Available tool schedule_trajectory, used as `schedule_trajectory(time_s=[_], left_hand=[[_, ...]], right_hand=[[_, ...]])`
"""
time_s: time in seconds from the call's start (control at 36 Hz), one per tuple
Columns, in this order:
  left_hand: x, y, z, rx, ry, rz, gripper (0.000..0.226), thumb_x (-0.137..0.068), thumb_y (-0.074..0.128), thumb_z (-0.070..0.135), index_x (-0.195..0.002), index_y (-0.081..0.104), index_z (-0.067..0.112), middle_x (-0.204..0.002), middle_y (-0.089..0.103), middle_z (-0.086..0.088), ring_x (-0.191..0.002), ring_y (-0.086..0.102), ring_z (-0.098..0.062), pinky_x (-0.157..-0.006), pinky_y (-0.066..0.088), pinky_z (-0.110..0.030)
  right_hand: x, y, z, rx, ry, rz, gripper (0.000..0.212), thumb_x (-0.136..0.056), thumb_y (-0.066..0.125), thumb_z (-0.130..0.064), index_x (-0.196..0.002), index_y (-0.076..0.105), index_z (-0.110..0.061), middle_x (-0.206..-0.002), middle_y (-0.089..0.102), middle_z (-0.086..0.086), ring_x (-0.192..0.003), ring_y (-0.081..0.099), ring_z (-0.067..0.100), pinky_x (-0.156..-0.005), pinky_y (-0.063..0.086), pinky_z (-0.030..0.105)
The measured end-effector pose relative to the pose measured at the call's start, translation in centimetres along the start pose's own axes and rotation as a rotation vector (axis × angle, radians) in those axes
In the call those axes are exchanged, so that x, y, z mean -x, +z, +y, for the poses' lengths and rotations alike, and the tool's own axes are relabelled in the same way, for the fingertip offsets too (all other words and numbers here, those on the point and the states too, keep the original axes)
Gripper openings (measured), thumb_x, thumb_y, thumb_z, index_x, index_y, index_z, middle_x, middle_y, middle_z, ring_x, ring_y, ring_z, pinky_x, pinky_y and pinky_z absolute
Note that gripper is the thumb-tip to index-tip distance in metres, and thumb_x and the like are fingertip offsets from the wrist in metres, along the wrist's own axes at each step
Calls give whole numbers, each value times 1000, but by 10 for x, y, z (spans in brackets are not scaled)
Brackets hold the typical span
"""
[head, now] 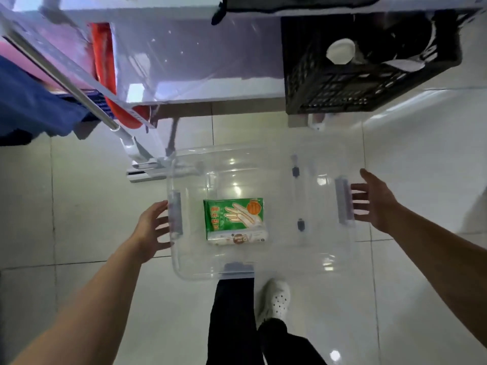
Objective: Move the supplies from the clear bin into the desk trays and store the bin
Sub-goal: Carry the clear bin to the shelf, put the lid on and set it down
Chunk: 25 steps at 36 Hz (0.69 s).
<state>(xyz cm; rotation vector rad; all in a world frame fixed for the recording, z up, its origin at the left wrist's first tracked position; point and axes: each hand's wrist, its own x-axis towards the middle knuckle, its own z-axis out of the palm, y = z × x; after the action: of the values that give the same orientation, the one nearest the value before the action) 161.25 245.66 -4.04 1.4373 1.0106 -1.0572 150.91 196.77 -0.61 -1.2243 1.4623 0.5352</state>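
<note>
A clear plastic bin (192,270) sits on the tiled floor in front of me, with grey latch handles on its left and right sides. Inside lie a green packet of gloves (233,214), a white packet (237,238) just below it, and two thin pens (297,196) toward the right. My left hand (154,227) is spread beside the bin's left handle, fingers straight, not gripping. At the right handle, my right hand (374,200) is spread with fingertips close to it. Neither hand holds anything.
A black mesh crate (329,88) with a white roll stands under the desk at the upper right. A red object (105,64), a metal pole (66,83) and blue cloth (31,106) are at the upper left. My legs and white shoe (275,299) are below the bin.
</note>
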Motion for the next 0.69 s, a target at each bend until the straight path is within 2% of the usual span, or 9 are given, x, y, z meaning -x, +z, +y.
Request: schedule_trajectory(time_s=[0.06, 0.17, 0.25, 0.33, 0.39, 0.47, 0.53, 0.61, 0.69], left_hand=[[-32, 7, -5, -35, 28, 1, 40, -83, 54, 50, -116, 68, 31, -114, 66, -6, -102, 61, -29, -80, 50, -48], [-93, 23, -7, -103, 93, -5, 37, -75, 57, 51, -103, 72, 32, -110, 66, -7, -98, 62, -30, -80, 50, -48], [-134, 35, -4, -137, 142, -3, 37, -70, 59, 51, -98, 72, 32, -108, 66, -6, -94, 62, -28, -79, 50, -47], [-176, 44, 1, -160, 197, -4, 37, -69, 61, 53, -97, 73, 33, -111, 65, -8, -96, 62, -30, -82, 50, -50], [-204, 48, 6, -159, 220, 1, 38, -75, 60, 56, -101, 71, 30, -112, 65, -7, -96, 62, -30, -84, 50, -51], [-240, 55, 15, -160, 257, -10, 37, -88, 53, 56, -104, 70, 28, -109, 66, -7, -96, 63, -29, -83, 52, -50], [-257, 57, 21, -160, 290, -39, 44, -89, 51, 58, -112, 69, 25, -113, 66, -9, -104, 62, -32, -89, 51, -55], [-273, 51, 29, -107, 308, -74, 46, -88, 51, 56, -111, 70, 22, -116, 67, -12, -109, 61, -36, -97, 46, -60], [-279, 45, 35, -92, 316, -93, 49, -86, 52, 55, -118, 67, 21, -115, 67, -13, -109, 61, -37, -96, 47, -59]], right_hand=[[-35, 7, 11, -5, -4, 12, 62, -87, 55, -66, -111, 67, -11, -96, 67, 11, -83, 64, 29, -71, 50, 39], [-104, 23, 29, -27, -38, 7, 60, -87, 53, -67, -109, 66, -12, -99, 67, 11, -87, 65, 30, -73, 50, 41], [-151, 37, 33, -52, -69, -11, 62, -89, 51, -66, -115, 64, -11, -103, 66, 11, -90, 63, 30, -82, 49, 44], [-193, 50, 28, -70, -83, -39, 61, -90, 48, -65, -116, 62, -11, -97, 62, 11, -85, 60, 29, -87, 46, 46], [-219, 57, 22, -64, -103, -54, 62, -91, 46, -66, -115, 61, -11, -98, 62, 12, -86, 59, 30, -85, 46, 46], [-254, 64, 10, -47, -148, -75, 62, -90, 44, -67, -106, 63, -10, -102, 63, 14, -90, 60, 32, -72, 48, 45], [-273, 67, 1, -37, -183, -70, 61, -89, 46, -67, -104, 64, -11, -104, 64, 15, -93, 61, 34, -70, 48, 45], [-294, 68, -11, -37, -234, -77, 62, -86, 49, -67, -106, 65, -10, -104, 64, 16, -94, 61, 35, -72, 49, 47], [-301, 68, -19, -33, -272, -111, 65, -84, 52, -68, -105, 65, -8, -106, 64, 17, -98, 61, 37, -78, 50, 50]])
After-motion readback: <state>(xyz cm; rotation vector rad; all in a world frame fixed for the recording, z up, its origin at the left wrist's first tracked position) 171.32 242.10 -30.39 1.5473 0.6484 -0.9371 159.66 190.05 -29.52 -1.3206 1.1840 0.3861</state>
